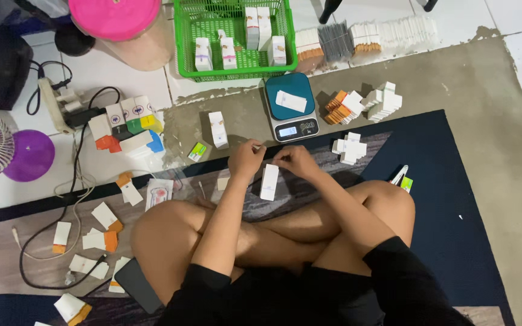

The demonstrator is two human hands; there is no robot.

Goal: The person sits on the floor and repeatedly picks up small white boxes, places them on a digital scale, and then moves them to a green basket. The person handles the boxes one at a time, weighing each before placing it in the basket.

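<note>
View: single, worn on my head | Facing: steeply down over my crossed legs onto the floor [496, 121] | Range: close, arm's length | Top edge reaches: green basket [235, 36] | Second view: none, no overlap

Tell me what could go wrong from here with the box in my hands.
1. Both hands, left hand and right hand, pinch only the top of the box; it hangs over the knees and could slip.
2. A packet already lies on the scale, so another item there might skew the reading.
3. The cable loops among flat boxes by the knee and could snag.
</note>
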